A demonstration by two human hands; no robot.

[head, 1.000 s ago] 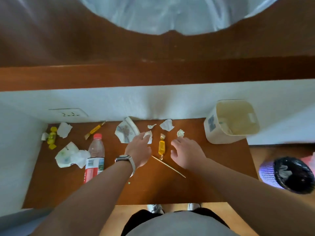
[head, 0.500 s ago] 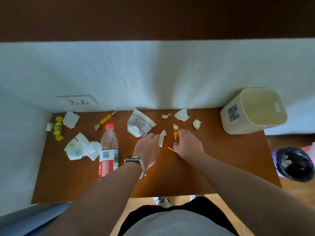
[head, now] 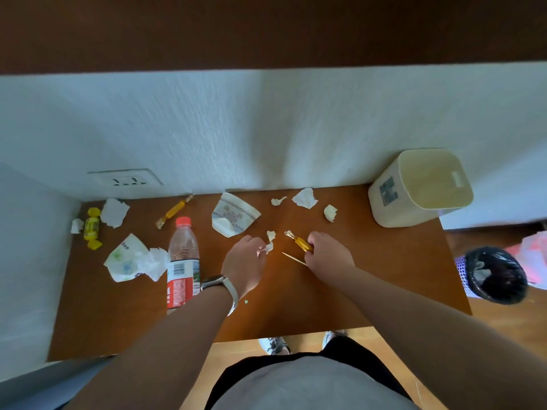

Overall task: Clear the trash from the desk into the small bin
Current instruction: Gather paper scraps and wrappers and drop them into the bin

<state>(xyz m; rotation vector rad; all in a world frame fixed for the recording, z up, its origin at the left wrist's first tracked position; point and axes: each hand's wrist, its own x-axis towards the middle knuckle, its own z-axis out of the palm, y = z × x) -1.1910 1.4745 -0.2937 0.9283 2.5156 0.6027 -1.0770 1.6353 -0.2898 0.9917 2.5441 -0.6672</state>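
My right hand (head: 327, 251) is closed around one end of an orange candy wrapper (head: 299, 240) at mid-desk, and a thin wooden stick (head: 293, 258) pokes out from under that hand. My left hand (head: 244, 261) pinches a small white paper scrap (head: 268, 247); another scrap (head: 270, 234) lies just beyond it. The small cream bin (head: 387, 214) stands open-topped at the desk's back right corner. More paper bits (head: 305, 198) (head: 330, 213) (head: 278, 201) lie near the wall.
On the brown desk (head: 384, 276) stand a plastic bottle (head: 182, 261), a printed wrapper (head: 232, 217), crumpled tissue packaging (head: 133, 258), a second orange candy wrapper (head: 174, 211), a yellow candy (head: 92, 227) and white paper (head: 114, 213). A black-lined basket (head: 494, 275) sits on the floor at right.
My right hand moved left and closed on the orange candy wrapper, lifting and turning it. My left hand closed its fingers on the white scrap. The camera tilted down.
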